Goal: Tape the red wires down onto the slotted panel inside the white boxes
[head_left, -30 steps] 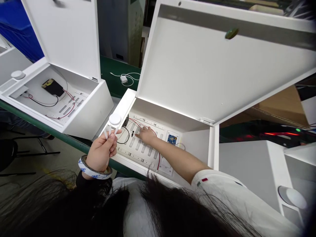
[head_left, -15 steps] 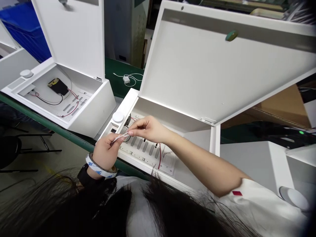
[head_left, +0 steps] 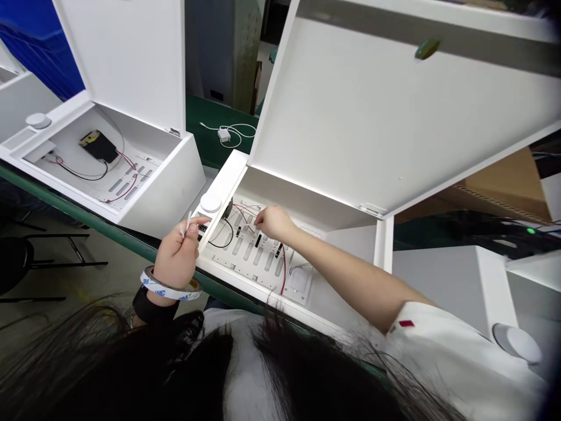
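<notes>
Head view: the hands are held apart. Narrow white strips [head_left: 187, 225] are pinched upright between the fingers of the left hand [head_left: 176, 260], at the lower left of centre, and a roll of 3M tape [head_left: 170, 292] is worn around that wrist. The right hand [head_left: 272, 224] is extended over a slotted white panel [head_left: 245, 248] inside an open white cabinet [head_left: 350, 117], whose lid is propped up at the upper right. Whether anything is held by the right hand, or whether the panel is touched, cannot be told. Small black clips [head_left: 258, 240] are fixed on the panel, and red and black wires [head_left: 243, 210] are routed across it. A round white pad [head_left: 211, 202] is set on the cabinet's near left ledge. A second open cabinet [head_left: 131, 76] stands at the upper left, with a blue bin [head_left: 35, 47] behind it. A white charger [head_left: 224, 135] lies on a green bench between the cabinets.
</notes>
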Available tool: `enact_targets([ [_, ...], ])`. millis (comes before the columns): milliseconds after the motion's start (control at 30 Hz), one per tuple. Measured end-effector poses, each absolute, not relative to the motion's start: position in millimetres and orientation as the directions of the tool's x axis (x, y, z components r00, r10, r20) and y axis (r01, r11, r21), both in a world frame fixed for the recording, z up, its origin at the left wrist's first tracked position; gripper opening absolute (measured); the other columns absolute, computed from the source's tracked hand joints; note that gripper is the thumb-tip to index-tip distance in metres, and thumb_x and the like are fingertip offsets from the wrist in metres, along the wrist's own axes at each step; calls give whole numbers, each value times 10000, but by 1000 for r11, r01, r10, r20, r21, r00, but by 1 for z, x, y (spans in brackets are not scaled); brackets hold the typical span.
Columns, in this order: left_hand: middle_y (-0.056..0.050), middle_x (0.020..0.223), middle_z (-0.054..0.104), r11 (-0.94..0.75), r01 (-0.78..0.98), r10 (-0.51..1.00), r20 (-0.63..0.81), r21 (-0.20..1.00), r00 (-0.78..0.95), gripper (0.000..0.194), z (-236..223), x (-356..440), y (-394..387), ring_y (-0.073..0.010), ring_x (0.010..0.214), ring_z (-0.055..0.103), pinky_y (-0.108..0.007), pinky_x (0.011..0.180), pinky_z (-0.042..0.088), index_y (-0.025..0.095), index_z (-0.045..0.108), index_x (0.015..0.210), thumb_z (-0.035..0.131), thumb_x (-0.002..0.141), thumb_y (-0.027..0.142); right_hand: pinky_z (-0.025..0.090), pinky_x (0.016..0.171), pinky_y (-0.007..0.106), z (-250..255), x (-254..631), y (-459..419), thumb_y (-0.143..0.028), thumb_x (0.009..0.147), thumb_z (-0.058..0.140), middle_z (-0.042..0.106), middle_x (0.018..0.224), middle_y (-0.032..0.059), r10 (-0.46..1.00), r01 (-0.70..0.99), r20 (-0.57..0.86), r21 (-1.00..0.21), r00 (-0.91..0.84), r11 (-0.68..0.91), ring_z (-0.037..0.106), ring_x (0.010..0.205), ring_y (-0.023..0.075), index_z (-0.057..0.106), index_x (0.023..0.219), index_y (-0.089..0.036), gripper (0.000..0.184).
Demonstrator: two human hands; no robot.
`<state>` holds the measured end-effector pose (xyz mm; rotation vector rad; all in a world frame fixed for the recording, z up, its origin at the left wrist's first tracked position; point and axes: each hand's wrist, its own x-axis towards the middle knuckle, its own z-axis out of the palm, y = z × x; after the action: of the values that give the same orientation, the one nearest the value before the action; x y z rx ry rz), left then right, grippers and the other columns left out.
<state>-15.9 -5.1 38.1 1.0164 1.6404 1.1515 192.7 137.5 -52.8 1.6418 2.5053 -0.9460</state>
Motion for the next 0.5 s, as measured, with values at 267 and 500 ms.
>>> enact_targets([
  [267, 32, 590, 295, 207, 24, 954, -196, 978, -227, 471, 30, -7, -6, -95, 483, 265, -216, 431, 282, 219, 592, 1271, 513, 922, 525, 436, 853, 259, -149, 164, 112, -112, 862, 483, 733, 983, 111, 754, 805, -293, -309, -588, 507, 619, 979, 212, 775, 954, -156, 309],
  [500, 40, 562, 252, 204, 46, 938, -182, 978, -296, 420, 22, -7, -7, -87, 486, 234, -209, 441, 249, 212, 649, 1225, 536, 925, 484, 421, 859, 281, -169, 159, 108, -100, 894, 452, 674, 1007, 137, 704, 774, -323, -306, -633, 555, 563, 1033, 238, 734, 1074, -134, 336],
])
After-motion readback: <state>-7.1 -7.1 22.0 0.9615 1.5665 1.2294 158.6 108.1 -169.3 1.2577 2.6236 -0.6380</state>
